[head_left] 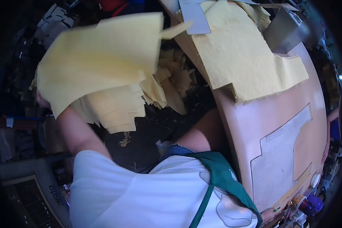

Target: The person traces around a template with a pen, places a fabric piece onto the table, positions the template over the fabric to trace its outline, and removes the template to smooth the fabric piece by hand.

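Note:
My left hand grips the edge of a large pale yellow sheet, which is lifted at the left and blurred by motion. The sheet hides most of the fingers. Beneath it lies a stack of similar cut sheets with stepped edges. At the lower right, my right hand is by the table edge, with a slim green pen at its fingers; the hand is small and partly hidden by the apron. A grey flat template with a stepped outline lies on the table near it.
More yellow sheets lie on the pinkish table, with a grey metal block on them. Crumpled offcuts are heaped on the dark floor. Another person's arm reaches the table's far side. Jars and a purple container stand at lower right.

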The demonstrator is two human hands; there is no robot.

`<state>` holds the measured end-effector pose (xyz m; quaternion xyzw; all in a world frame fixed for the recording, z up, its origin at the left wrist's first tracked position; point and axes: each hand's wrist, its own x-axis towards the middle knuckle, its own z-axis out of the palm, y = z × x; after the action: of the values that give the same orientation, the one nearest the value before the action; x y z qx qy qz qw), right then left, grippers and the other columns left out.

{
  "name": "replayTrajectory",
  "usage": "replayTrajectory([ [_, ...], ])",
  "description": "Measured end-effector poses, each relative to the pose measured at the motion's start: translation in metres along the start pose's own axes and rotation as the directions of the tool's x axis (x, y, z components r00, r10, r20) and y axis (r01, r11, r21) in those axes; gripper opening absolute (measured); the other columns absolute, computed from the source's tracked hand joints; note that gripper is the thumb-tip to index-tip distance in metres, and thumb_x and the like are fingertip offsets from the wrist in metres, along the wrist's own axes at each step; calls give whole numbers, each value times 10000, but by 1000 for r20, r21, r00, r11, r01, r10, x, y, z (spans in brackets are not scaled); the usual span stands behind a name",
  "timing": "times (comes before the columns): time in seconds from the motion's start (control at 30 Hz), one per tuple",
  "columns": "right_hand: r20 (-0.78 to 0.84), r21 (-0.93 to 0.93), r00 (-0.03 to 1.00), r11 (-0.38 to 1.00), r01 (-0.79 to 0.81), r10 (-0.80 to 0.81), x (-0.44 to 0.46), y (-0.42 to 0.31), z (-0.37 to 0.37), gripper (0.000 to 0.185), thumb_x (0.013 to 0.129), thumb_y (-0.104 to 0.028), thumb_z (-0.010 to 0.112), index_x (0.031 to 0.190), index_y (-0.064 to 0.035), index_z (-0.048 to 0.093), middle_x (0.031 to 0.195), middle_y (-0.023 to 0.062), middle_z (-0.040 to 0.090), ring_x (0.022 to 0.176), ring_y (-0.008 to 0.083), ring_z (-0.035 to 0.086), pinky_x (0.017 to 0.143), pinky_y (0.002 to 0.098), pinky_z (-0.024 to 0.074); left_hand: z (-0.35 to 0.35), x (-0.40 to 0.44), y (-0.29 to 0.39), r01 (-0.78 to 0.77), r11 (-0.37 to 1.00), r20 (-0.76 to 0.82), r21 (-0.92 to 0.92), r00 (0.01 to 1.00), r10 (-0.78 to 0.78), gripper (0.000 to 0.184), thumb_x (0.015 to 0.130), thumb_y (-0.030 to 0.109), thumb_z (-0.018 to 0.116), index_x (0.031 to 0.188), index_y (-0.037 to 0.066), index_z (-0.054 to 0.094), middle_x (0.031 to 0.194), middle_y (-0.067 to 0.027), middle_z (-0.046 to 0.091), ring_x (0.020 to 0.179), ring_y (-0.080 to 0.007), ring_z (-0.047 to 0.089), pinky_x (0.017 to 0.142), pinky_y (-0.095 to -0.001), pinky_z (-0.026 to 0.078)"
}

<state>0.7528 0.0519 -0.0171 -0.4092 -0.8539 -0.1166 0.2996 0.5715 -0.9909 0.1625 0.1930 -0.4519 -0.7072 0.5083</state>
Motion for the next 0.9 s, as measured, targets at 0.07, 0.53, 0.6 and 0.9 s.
replayTrajectory([
  [0.07, 35, -34, 999, 999, -28, 29, 0, -2, 0, 427, 813, -117, 482, 1202, 29, 381, 1170, 225, 457, 1063, 340, 458, 895, 355, 380, -60, 2, 12, 77, 994, 88, 71, 993, -83, 372, 819, 256, 382, 1051, 4, 526, 1011, -142, 567, 932, -266, 546, 809, -361, 432],
  [0.53, 142, -210, 946, 942, -261, 293, -10, -41, -23, 279, 809, -195, 476, 948, 38, 540, 908, 241, 554, 861, 385, 513, 767, 429, 400, -2, -11, -86, -235, -569, 554, 788, 674, 489, 416, 786, 309, 566, 1061, 0, 522, 1107, -153, 513, 1018, -291, 475, 907, -376, 354],
  [0.6, 113, -177, 954, 950, -256, 278, -11, -37, -20, 268, 807, -202, 481, 919, 34, 541, 880, 234, 554, 850, 383, 509, 761, 433, 398, 116, -55, -146, -835, 6, 760, 550, 503, 412, 310, 762, 172, 619, 1023, 18, 551, 1092, -144, 524, 1007, -270, 478, 912, -347, 339],
  [0.9, 166, -192, 920, 927, -322, 354, -12, -44, -30, 265, 804, -221, 474, 918, 12, 531, 898, 223, 545, 889, 364, 498, 773, 436, 391, 379, -395, -212, -875, 485, 990, -13, -79, -115, 356, 692, 378, 643, 769, 42, 556, 798, -115, 577, 750, -271, 564, 650, -373, 456],
])
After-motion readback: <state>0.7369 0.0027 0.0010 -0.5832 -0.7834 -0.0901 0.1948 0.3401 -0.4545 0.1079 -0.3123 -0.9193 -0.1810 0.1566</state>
